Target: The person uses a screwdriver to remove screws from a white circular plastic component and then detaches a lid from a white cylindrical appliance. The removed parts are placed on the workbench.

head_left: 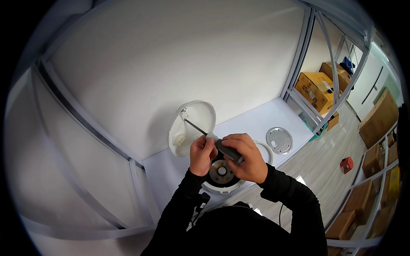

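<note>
A screwdriver with a dark grey handle (229, 151) and a thin metal shaft is held up in front of me. My right hand (250, 158) wraps round its handle. The fingers of my left hand (202, 156) pinch the front of the screwdriver, where the shaft begins. Its tip lies against or just before a small fitting near the upper edge of a raised white lid (205, 112); contact cannot be made out. Below my hands sits the round white body of what looks like a rice cooker (224, 190); a dark inside with a round metal heating plate (221, 171) shows.
A perforated round metal plate (279, 141) rests on the white table (252, 116) to the right. Part of a white ring (265, 150) shows behind my right hand. Grey frame posts (296, 55) and a wall bound the table. Cardboard boxes (316, 91) stand beyond.
</note>
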